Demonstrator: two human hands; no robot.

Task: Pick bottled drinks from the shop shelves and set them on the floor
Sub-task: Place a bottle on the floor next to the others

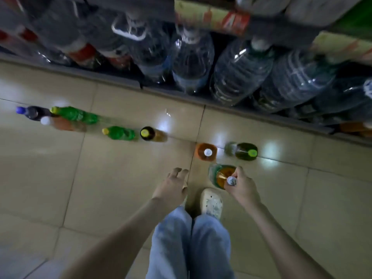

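My right hand (240, 187) pinches the white cap and neck of an amber drink bottle (220, 176) that stands low over the tiled floor (120, 188), just ahead of my right shoe. My left hand (173, 188) hangs beside it with fingers loosely spread, holding nothing. Several bottles stand on the floor in a loose row: an orange one (205, 152), a dark green one with a yellow-green cap (246, 151), a brown one with a yellow cap (150, 133), two green ones (118, 133) (76, 114), a pale orange one (58, 123) and a dark one with a blue cap (30, 112).
The bottom shelf (181, 95) runs diagonally across the top, packed with large clear water bottles (239, 71) and darker soda bottles (84, 53). My shoe (211, 202) and jeans (191, 244) are at the lower centre. Bare tiles lie to the left and right of my legs.
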